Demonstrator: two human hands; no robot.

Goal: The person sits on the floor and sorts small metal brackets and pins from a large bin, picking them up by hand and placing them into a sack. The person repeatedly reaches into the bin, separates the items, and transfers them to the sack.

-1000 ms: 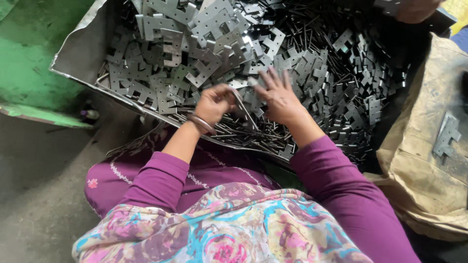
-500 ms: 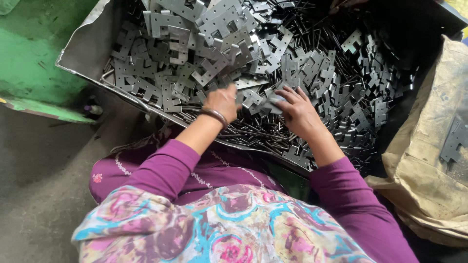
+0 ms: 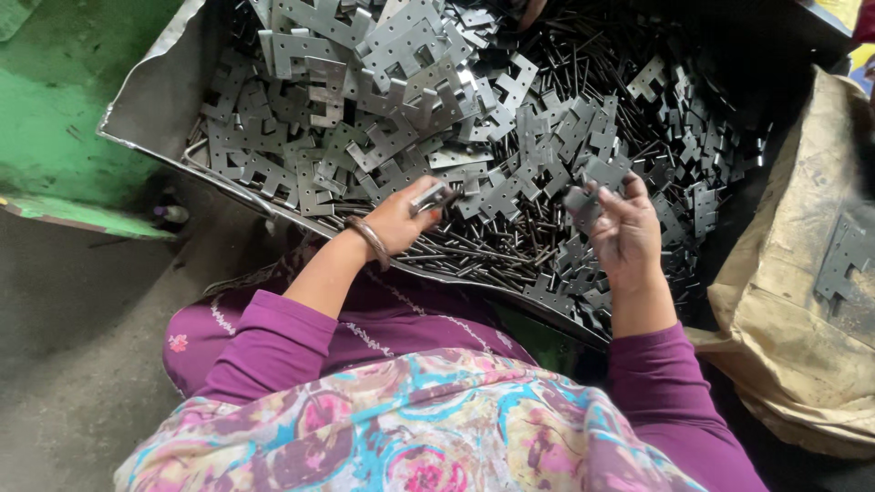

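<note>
Left hand (image 3: 401,217) pinching a small grey hinge plate (image 3: 432,197) over the tray's near rim (image 3: 146,100); right hand (image 3: 625,233) closed on another hinge leaf (image 3: 581,204), raised above heaped plates (image 3: 383,100) and dark pins (image 3: 583,82).

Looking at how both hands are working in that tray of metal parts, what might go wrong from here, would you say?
Bare skin is the main worry: the right hand lifts a stamped hinge leaf with notched edges, which could cut. The left hand pinches a small metal piece just above loose dark pins whose ends might prick. The heaped hinge leaves sit high in the tray and may slide down onto the fingers.
</note>
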